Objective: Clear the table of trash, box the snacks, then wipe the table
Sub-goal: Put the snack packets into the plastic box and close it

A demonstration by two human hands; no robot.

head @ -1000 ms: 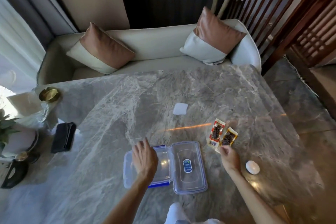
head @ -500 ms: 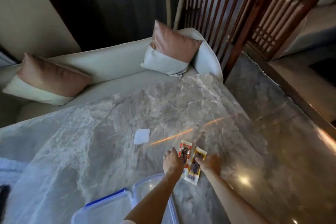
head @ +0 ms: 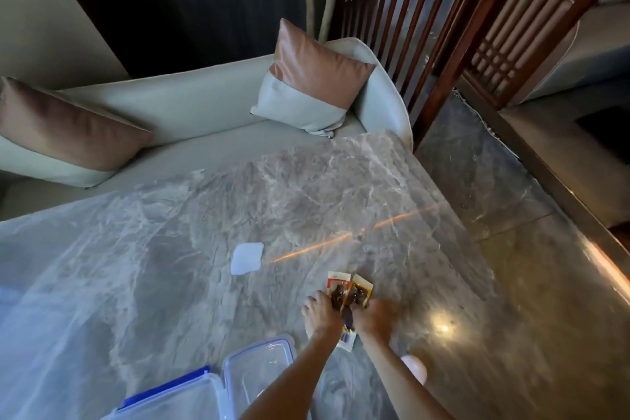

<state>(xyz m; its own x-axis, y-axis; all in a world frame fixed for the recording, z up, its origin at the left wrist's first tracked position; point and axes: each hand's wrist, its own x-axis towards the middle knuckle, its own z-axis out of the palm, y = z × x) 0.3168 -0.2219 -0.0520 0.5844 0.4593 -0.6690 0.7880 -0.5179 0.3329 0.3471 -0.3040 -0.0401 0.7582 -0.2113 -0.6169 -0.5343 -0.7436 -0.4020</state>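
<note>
- the red packet [head: 336, 286] and the yellow packet [head: 362, 289] sit on the bench [head: 204, 215] near its right edge. they overlap, with their long axes running away from us toward the sofa [head: 191, 106].
- the left grip [head: 320, 314] sits on the red packet's near half, fingers curled over it.
- the right grip [head: 375, 315] curls onto the yellow packet from the right side.
- both look closed on the packets rather than laid flat, though blur hides the fingertips. the packets' near ends poke out toward us between the two grips.
- the open box [head: 177, 399] lies toward us and to the left, with its lid [head: 252, 361] just beside it on the packets' side.
- the left grip is the nearer one to the box, so we judge the carry runs back and left, passing over the lid.
- a white square [head: 247, 257] lies apart on the bench, beyond and left of the packets.
- a white round thing [head: 414, 370] sits just right of the right forearm. neither is touched.
</note>
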